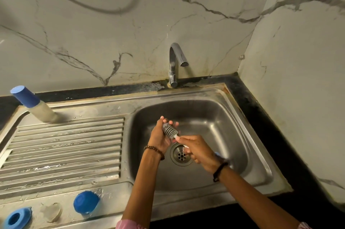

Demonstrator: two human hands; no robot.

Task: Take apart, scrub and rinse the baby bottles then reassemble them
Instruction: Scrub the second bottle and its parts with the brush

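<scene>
Bottles: one, capped (35, 105)
Brushes: one (170, 131)
Blue caps: one (86, 203)
Blue rings: one (16, 218)
Teats: perhaps one, blurred (53, 212)
Taps: one (176, 62)
Hands: two (159, 135) (198, 151)

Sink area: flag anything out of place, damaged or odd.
Rust and dark grime line the sink's back rim around the tap. White residue streaks the drainboard. Nothing spilled; bottle upright.

We have 1 view only, a wide-angle camera worn on the head, looking forward and steeply down over the steel sink (220, 96) from the person's standing side. It faces the marble wall (112, 42) and tap (175, 61), with both forearms entering from the bottom edge. Straight edges bow toward the frame borders.
</scene>
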